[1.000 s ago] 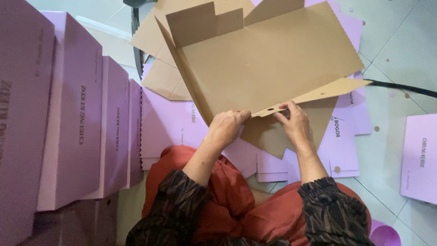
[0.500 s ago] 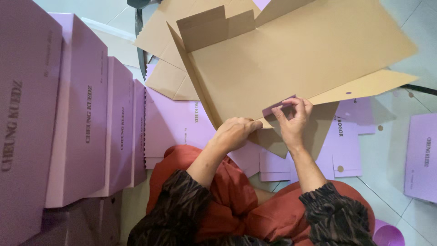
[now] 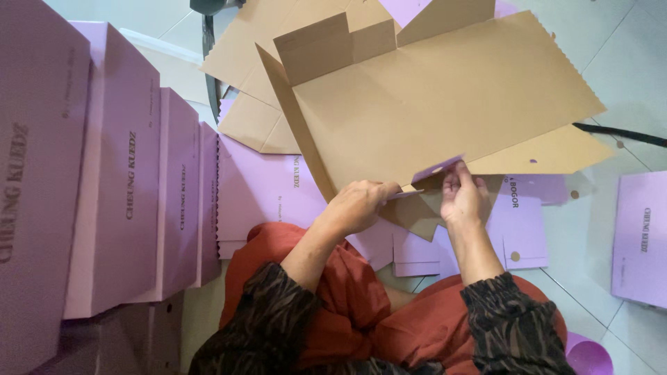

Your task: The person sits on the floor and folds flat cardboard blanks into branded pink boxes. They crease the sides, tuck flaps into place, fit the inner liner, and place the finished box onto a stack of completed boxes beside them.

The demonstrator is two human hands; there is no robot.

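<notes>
A large die-cut cardboard box blank [image 3: 445, 97], brown inside and lilac outside, is held up over my lap with its side wall and flaps partly raised. My left hand [image 3: 358, 206] grips its near lower edge. My right hand [image 3: 462, 196] pinches a small lilac-faced flap [image 3: 438, 169] at that same edge, folding it up. Both arms wear dark patterned sleeves above red trousers.
A row of finished lilac boxes [image 3: 118, 173] stands along the left. Flat lilac blanks [image 3: 264, 201] lie on the tiled floor under the work, one more lilac blank [image 3: 639, 236] at the right. Brown blanks [image 3: 243, 69] lie behind. A black cable [image 3: 618, 133] crosses the floor.
The box blank has tilted up and toward the right. My right hand has lifted the small flap, showing its lilac face; my left hand stays on the near edge.
</notes>
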